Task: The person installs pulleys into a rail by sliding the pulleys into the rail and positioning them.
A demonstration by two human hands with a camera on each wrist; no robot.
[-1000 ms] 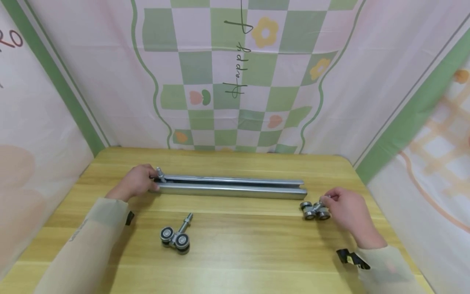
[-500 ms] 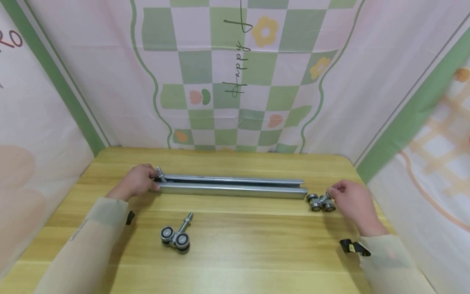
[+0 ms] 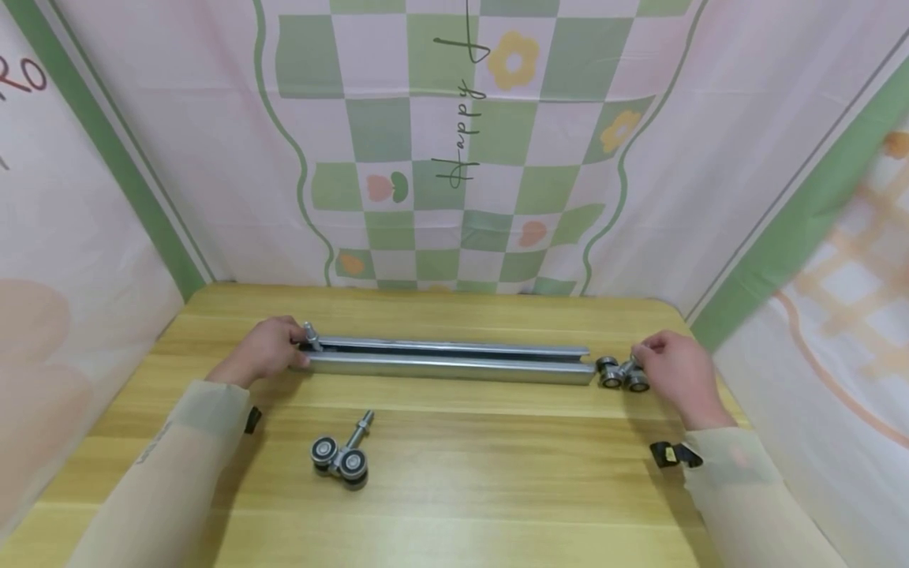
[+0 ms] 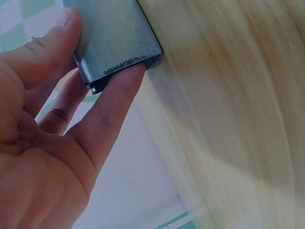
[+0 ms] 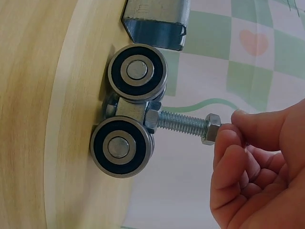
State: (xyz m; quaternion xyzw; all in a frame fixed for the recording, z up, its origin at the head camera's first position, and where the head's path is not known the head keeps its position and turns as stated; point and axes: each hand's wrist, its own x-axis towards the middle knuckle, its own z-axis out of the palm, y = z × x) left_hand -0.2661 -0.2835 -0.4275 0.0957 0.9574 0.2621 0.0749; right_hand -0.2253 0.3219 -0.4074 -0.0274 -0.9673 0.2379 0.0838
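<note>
A silver metal rail with a slot along its top lies across the table. My left hand grips its left end; in the left wrist view the thumb lies against the rail and one finger reaches into its open end. Beside those fingers a threaded bolt stands up out of the slot, its lower part hidden. At the rail's other end, my right hand pinches the bolt tip of a roller trolley. The right wrist view has the trolley's wheels right at the rail's open end, bolt pointing up.
Another roller trolley lies on the near left of the wooden table, its bolt slanting up and away. A patterned cloth hangs behind the table, with more cloth on both sides.
My right hand has carried its trolley away from me and slightly right, from in front of the rail's right end to in line with it. The left hand and rail have stayed put.
</note>
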